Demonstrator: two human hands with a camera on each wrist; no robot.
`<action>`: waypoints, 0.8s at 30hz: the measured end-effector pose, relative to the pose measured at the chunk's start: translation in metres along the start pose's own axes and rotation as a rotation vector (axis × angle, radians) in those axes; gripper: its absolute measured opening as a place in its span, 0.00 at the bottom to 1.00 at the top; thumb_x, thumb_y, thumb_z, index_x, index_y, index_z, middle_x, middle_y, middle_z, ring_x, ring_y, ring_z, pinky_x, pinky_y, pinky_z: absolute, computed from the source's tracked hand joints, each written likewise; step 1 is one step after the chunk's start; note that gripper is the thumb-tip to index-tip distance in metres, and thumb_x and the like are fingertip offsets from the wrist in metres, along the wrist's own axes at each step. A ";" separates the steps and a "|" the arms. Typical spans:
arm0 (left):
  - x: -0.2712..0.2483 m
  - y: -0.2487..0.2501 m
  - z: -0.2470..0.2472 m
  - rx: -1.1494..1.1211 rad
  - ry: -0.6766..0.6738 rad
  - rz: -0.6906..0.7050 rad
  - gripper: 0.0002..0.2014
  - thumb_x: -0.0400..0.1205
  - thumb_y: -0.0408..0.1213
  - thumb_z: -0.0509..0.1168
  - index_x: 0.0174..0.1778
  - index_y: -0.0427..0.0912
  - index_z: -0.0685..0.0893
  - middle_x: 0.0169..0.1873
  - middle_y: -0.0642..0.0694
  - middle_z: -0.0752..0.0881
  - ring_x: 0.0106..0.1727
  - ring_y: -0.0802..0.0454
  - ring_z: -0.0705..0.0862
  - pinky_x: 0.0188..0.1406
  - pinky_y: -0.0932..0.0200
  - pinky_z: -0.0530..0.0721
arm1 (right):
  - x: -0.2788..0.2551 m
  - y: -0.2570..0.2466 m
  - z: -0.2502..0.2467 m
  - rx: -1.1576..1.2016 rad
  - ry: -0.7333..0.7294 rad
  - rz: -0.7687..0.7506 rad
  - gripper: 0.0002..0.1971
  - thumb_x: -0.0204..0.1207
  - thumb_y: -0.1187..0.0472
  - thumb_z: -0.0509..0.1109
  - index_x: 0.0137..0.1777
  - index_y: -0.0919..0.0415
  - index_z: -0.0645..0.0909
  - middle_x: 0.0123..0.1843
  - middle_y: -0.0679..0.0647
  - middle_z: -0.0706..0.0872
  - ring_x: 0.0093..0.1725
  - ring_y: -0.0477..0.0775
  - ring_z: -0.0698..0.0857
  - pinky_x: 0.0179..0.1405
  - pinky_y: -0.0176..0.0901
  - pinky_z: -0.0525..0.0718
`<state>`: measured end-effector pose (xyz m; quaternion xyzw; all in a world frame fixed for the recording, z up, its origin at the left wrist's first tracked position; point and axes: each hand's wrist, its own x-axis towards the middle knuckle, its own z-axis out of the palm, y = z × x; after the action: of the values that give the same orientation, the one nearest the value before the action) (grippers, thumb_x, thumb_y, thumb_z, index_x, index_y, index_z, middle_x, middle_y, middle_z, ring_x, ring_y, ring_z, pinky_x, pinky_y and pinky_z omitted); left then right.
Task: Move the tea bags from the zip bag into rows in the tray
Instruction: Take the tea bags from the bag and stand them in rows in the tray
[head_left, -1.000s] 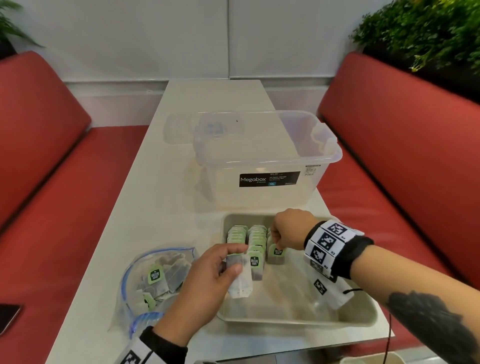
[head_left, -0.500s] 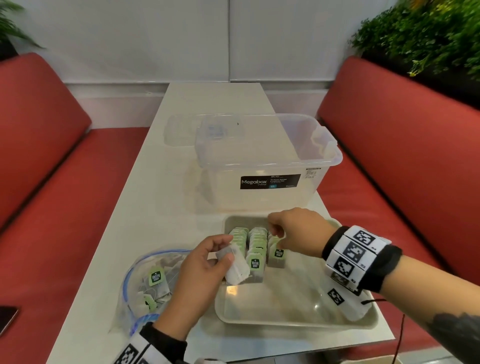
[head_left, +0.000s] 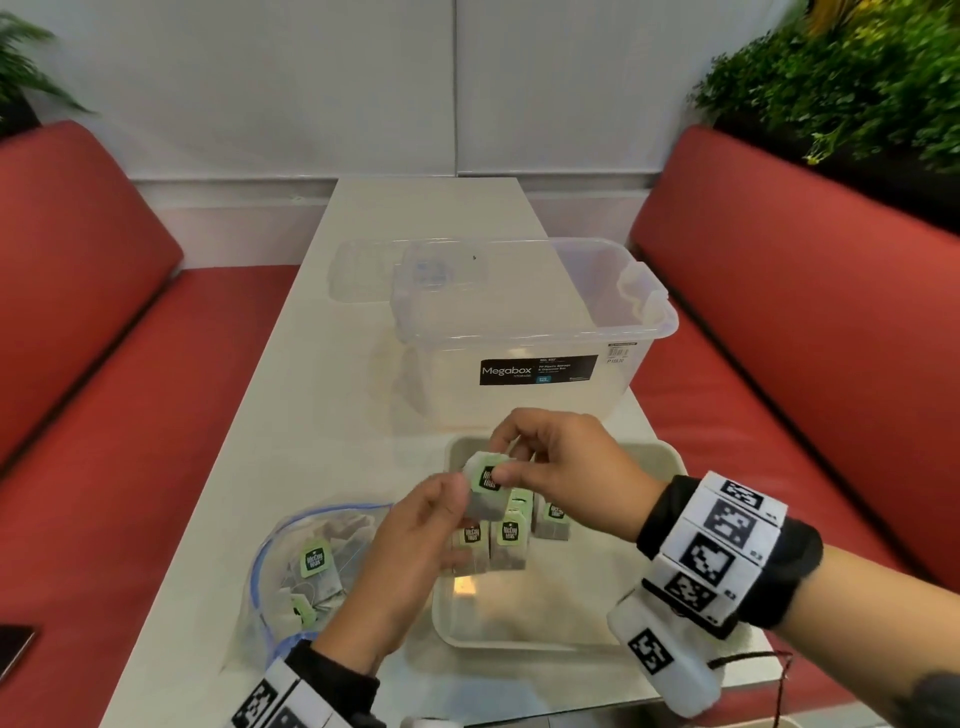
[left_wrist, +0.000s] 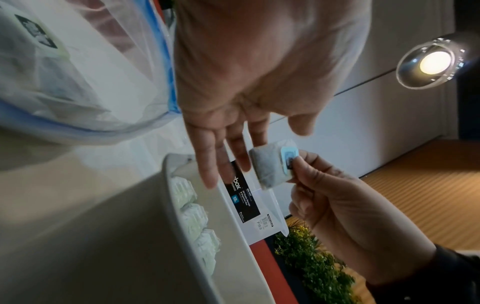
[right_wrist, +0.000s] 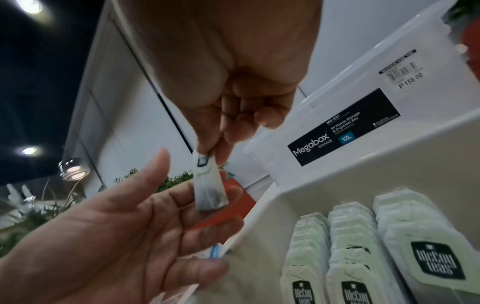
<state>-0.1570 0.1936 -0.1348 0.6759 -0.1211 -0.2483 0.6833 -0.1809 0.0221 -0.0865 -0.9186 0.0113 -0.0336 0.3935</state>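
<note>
A tea bag (head_left: 485, 488) with a green tag hangs above the tray's far left corner. My right hand (head_left: 506, 467) pinches its tag between thumb and finger (right_wrist: 210, 152). My left hand (head_left: 447, 499) lies open beside it, its straight fingers (left_wrist: 233, 156) against the bag's side (left_wrist: 270, 166). The beige tray (head_left: 670, 457) holds three rows of upright tea bags (head_left: 511, 538) at its far left end; its near half is bare. Left of the tray lies the open zip bag (head_left: 311, 561) with several tea bags inside.
A clear Megabox storage box (head_left: 535, 332) stands just behind the tray, with its lid (head_left: 363, 270) further back. Red benches (head_left: 805, 312) flank the white table (head_left: 322, 415). A dark phone (head_left: 13, 649) lies on the left bench.
My left hand brought the tea bag up from the tray's left edge. My right hand left the third row, rose and took the bag by its tag; my left fingers straightened.
</note>
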 end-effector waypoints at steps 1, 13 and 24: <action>-0.001 0.002 0.001 0.042 0.036 0.066 0.11 0.77 0.48 0.65 0.51 0.50 0.84 0.46 0.52 0.90 0.48 0.53 0.89 0.45 0.53 0.88 | 0.000 0.001 0.000 0.047 0.001 0.028 0.12 0.72 0.61 0.76 0.38 0.44 0.78 0.30 0.43 0.83 0.25 0.34 0.79 0.27 0.24 0.72; 0.003 0.005 0.010 0.372 0.111 0.210 0.06 0.78 0.43 0.69 0.37 0.59 0.86 0.35 0.58 0.90 0.37 0.61 0.88 0.40 0.63 0.84 | -0.008 0.000 -0.009 -0.027 -0.069 -0.002 0.09 0.72 0.60 0.76 0.37 0.46 0.80 0.35 0.44 0.84 0.29 0.31 0.78 0.30 0.23 0.71; -0.004 -0.006 0.007 0.630 0.143 0.200 0.15 0.73 0.37 0.75 0.47 0.64 0.83 0.35 0.64 0.79 0.39 0.66 0.78 0.37 0.80 0.71 | 0.004 0.021 -0.027 -0.618 -0.347 0.093 0.02 0.74 0.58 0.71 0.44 0.51 0.84 0.38 0.44 0.84 0.41 0.49 0.81 0.32 0.37 0.74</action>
<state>-0.1645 0.1898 -0.1393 0.8544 -0.2094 -0.0822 0.4684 -0.1787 -0.0121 -0.0833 -0.9848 -0.0045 0.1459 0.0944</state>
